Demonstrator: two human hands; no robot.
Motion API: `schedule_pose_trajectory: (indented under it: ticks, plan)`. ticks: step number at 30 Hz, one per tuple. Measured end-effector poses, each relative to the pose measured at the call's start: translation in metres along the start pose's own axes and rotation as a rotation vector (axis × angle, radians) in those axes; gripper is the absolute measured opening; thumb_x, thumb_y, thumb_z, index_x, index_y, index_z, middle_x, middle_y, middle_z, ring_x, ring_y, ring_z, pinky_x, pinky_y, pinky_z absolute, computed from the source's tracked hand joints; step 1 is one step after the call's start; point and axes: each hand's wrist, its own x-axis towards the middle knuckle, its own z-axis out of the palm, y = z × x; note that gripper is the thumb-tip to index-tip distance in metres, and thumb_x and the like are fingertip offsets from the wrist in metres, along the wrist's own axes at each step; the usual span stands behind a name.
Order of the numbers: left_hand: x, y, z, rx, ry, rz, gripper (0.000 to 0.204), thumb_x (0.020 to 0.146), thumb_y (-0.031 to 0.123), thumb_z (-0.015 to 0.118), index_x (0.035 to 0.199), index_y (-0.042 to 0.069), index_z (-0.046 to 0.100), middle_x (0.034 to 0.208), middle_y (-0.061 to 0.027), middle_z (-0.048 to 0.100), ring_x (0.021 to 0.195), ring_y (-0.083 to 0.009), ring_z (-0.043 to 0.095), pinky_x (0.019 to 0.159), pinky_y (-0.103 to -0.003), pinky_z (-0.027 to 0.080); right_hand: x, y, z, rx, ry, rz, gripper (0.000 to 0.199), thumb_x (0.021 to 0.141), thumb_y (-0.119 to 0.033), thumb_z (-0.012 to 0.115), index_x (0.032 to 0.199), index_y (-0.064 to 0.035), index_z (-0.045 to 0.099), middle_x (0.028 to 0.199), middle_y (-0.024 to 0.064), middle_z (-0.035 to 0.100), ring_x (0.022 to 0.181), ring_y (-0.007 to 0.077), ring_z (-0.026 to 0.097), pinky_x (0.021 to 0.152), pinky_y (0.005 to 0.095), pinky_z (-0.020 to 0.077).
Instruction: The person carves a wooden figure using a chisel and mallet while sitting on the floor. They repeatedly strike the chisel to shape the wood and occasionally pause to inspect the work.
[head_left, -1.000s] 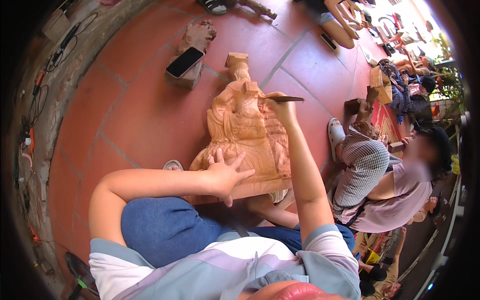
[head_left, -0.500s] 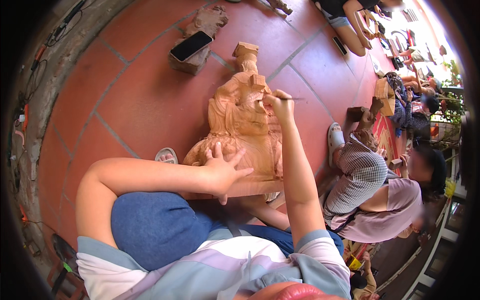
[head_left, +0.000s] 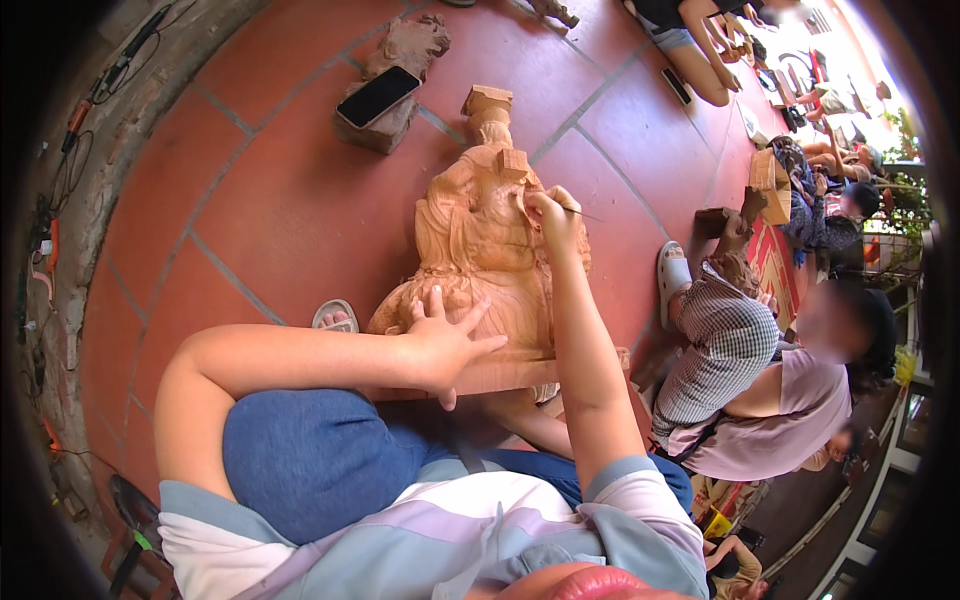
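On my feed the carved wooden figure [head_left: 485, 240] is mid-view, its narrow end toward twelve o'clock, its flat base toward six, near the wearer's blue-clad knee [head_left: 305, 455]. I see the left hand [head_left: 447, 348] at seven o'clock, fingers spread over the figure's lower carving. At one o'clock the right hand [head_left: 556, 217] pinches a thin dark tool [head_left: 579, 212] beside the figure's upper body; its working end is hard for me to make out. A tan box-shaped thing [head_left: 770, 187] stands at two o'clock, and I cannot tell whether it is hollow or what it holds. At eleven, a dark phone [head_left: 378, 97] covers part of a rough wood piece [head_left: 414, 46]. The wearer's right forearm [head_left: 597, 385] hides part of the base
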Motion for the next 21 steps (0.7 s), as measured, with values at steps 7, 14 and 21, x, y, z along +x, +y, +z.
schedule_pose_trajectory:
  ticks: [7, 14, 21]
  plan:
    - [-0.001, 0.003, 0.002, -0.010, 0.011, 0.004, 0.108, 0.054, 0.044, 0.082, 0.142, 0.035, 0.021, 0.151, -0.0155, 0.000, 0.121, -0.0662, 0.011, 0.096, -0.069, 0.026, -0.001, -0.009, 0.007, -0.379, 0.041, -0.103, 0.012, 0.069, 0.002, 0.062, 0.059, 0.0004, 0.054, 0.056, 0.0045, 0.055, 0.050, 0.0080, 0.047, 0.044, 0.0213, 0.0350]
    - [-0.002, 0.006, -0.002, 0.028, 0.030, 0.004, 0.108, 0.053, 0.046, 0.081, 0.142, 0.038, 0.021, 0.151, -0.0145, 0.001, 0.121, -0.0661, 0.011, 0.097, -0.069, 0.024, 0.006, -0.018, 0.030, -0.545, 0.070, -0.583, 0.010, 0.066, -0.004, 0.065, 0.063, -0.0008, 0.057, 0.060, 0.0100, 0.057, 0.053, 0.0170, 0.053, 0.050, 0.0301, 0.0425]
    - [0.000, 0.002, 0.006, 0.020, 0.068, 0.041, 0.107, 0.054, 0.043, 0.081, 0.142, 0.039, 0.020, 0.150, -0.0167, 0.004, 0.117, -0.0663, 0.018, 0.095, -0.068, 0.028, -0.048, -0.040, 0.030, -0.737, -0.168, -0.454, 0.013, 0.067, -0.010, 0.066, 0.065, -0.0015, 0.057, 0.075, 0.0136, 0.060, 0.073, 0.0304, 0.060, 0.067, 0.0373, 0.0487]
